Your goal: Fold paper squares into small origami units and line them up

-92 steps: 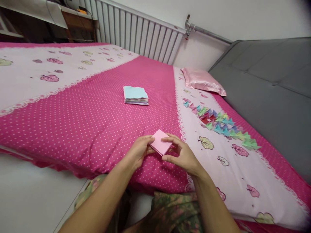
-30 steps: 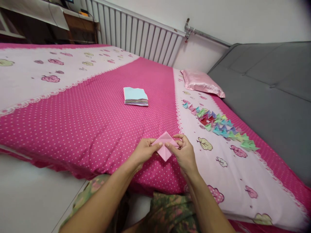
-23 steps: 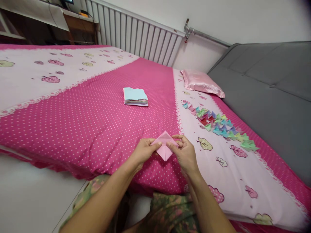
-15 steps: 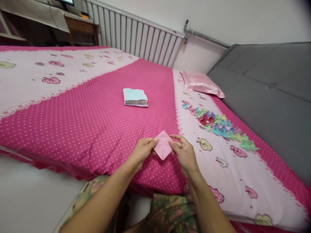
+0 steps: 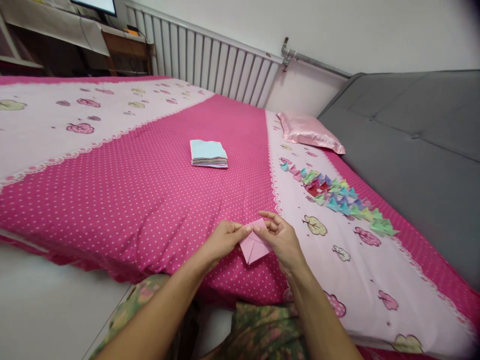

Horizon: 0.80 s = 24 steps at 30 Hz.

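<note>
One pink paper [image 5: 255,251] is in play, folded into a small square, out in front of the person at the near side of the bed [image 5: 150,195], a corner pointing down toward the wearer. The left hand [image 5: 224,241] has the left edge in a pinch, thumb on the front, fingers tucked behind. Across from it, the right hand [image 5: 285,245] pinches too: thumb laid over the upper part, almost meeting its partner, index finger lifted clear, the other fingers partly hidden. Whether the paper touches the bed below, I can't tell.

And the feel of it? Next to weightless, surely, thin but stiffened by doubled layers, with a little spring at the folds. Not slippery, I'd say, yet quick to take a wrong crease and liable to tear at a corner if tugged. Best hold: the side edges, where layers overlap, light thumbs in front, fingers backing them, lower flaps left free. Beyond lies the stack [image 5: 208,150], and off to the right the folded shapes [image 5: 339,200], both well apart from the hands.
</note>
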Each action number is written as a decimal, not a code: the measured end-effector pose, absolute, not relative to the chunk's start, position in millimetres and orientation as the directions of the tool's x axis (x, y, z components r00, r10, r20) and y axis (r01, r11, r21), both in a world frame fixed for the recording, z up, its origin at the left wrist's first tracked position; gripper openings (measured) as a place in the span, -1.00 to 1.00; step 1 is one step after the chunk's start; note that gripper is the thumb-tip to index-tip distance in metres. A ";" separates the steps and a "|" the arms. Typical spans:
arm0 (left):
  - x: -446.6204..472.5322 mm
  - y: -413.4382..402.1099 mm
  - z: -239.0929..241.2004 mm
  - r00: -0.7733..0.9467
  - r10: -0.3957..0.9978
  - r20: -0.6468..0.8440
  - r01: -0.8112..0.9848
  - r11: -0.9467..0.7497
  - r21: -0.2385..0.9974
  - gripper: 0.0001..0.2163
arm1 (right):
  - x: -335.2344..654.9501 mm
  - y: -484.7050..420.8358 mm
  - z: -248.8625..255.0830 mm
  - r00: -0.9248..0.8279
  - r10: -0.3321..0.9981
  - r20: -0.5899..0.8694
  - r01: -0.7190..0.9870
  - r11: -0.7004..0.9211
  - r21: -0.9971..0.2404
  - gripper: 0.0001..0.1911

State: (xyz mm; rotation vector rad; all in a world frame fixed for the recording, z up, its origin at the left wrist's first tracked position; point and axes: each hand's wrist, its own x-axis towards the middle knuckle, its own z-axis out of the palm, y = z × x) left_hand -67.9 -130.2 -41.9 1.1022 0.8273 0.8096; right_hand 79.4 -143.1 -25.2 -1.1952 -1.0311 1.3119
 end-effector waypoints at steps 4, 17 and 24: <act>-67.4 -131.6 -38.7 0.423 0.891 -0.166 -0.128 0.241 0.962 -0.67 | 78.1 -143.1 -26.3 0.018 0.992 -0.129 -0.206 -0.122 -0.971 -0.57; -66.2 -128.8 -35.0 0.227 0.960 -0.165 -0.344 0.237 0.908 -0.77 | 78.1 -142.0 -25.3 0.118 0.984 -0.134 -0.261 -0.099 -0.960 -0.76; -67.3 -128.5 -34.7 0.176 0.964 -0.200 -0.361 0.252 0.898 -0.79 | 78.5 -143.3 -24.7 0.080 0.986 -0.143 -0.206 -0.124 -0.971 -0.76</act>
